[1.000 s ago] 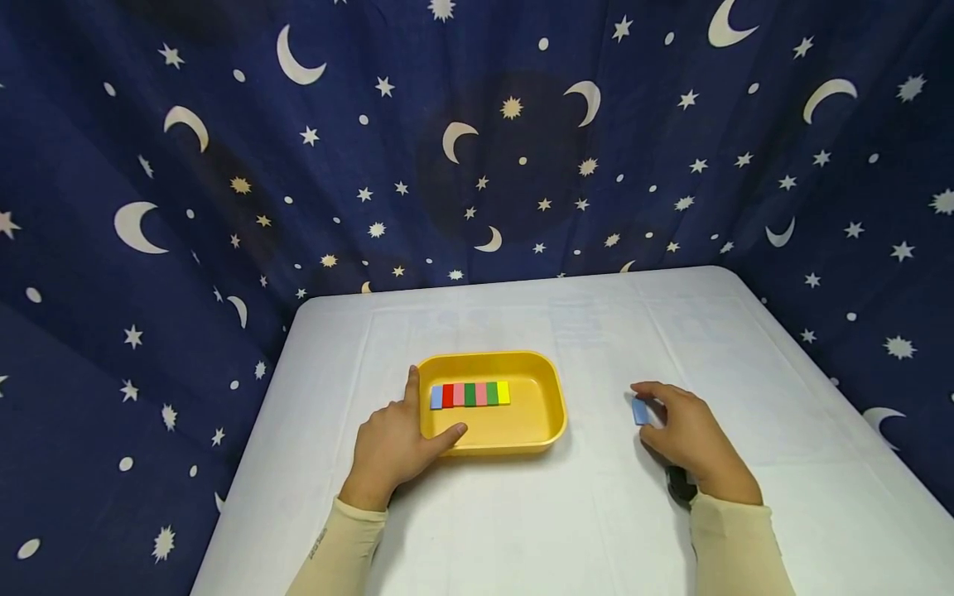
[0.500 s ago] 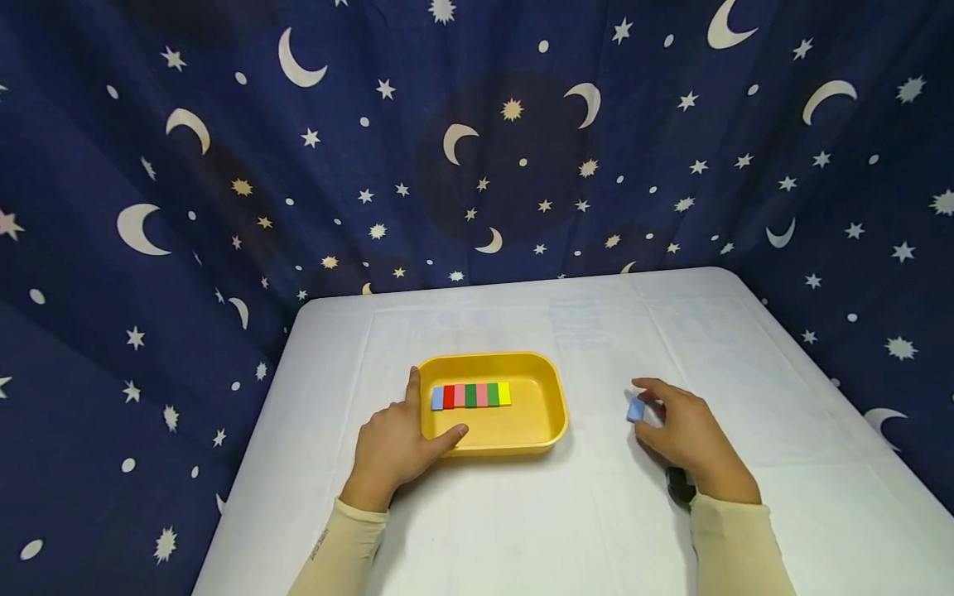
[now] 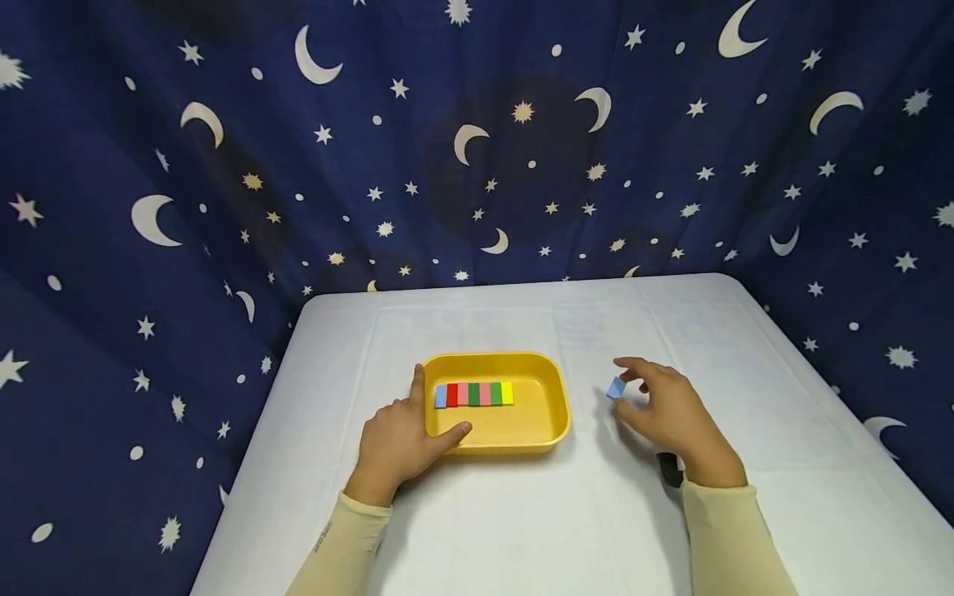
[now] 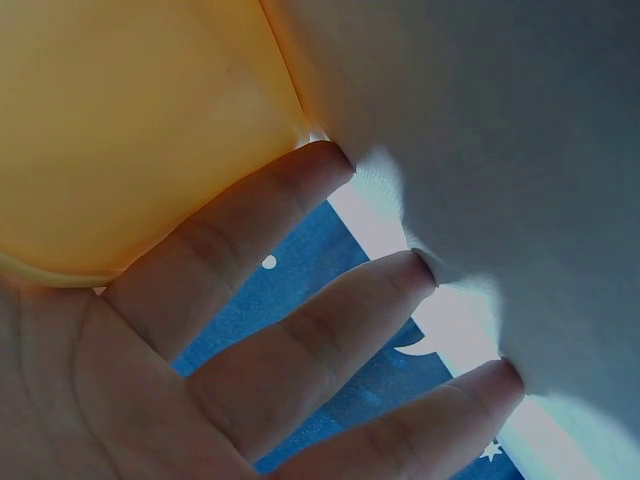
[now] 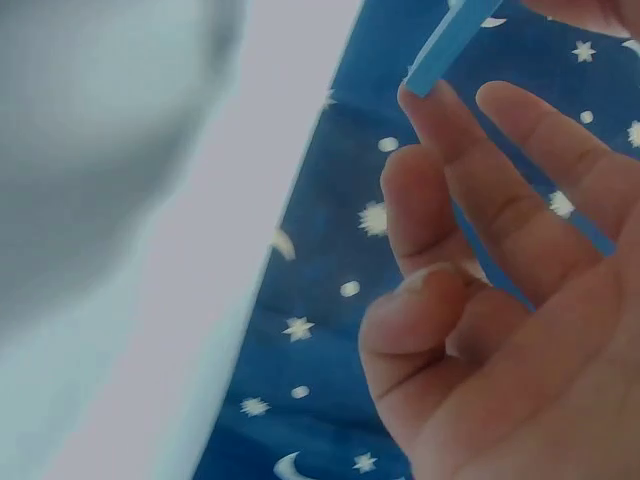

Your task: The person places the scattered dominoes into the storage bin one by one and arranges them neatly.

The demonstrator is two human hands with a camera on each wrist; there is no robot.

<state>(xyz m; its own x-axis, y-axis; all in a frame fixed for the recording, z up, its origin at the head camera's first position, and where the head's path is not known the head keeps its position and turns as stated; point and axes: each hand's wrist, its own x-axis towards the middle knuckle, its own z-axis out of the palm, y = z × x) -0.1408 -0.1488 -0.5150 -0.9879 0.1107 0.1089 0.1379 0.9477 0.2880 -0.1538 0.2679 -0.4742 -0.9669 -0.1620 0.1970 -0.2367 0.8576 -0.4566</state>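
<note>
A thin, flat light-blue block point(image 3: 615, 388) is pinched between the thumb and fingers of my right hand point(image 3: 663, 410), above the table to the right of the yellow tray point(image 3: 514, 434). The right wrist view shows one end of this block point(image 5: 450, 45) at a fingertip, with the other fingers curled below. My left hand point(image 3: 398, 443) rests at the tray's left front corner, index finger along the left rim and thumb over the front rim. In the left wrist view its fingers point(image 4: 310, 340) are straight, their tips meeting the tablecloth. Inside the tray, several coloured blocks point(image 3: 474, 395) form one side-by-side row.
From left to right the row runs light blue, red, pink, green, pink, green, yellow. A white cloth covers the table point(image 3: 537, 521). A dark curtain point(image 3: 358, 149) with moons and stars hangs behind and at the sides. A black object point(image 3: 669, 469) shows under the right wrist.
My right hand has lifted the light-blue block off the table and carried it left and away from me, towards the tray. The left hand has stayed on the tray. The head view has shifted slightly.
</note>
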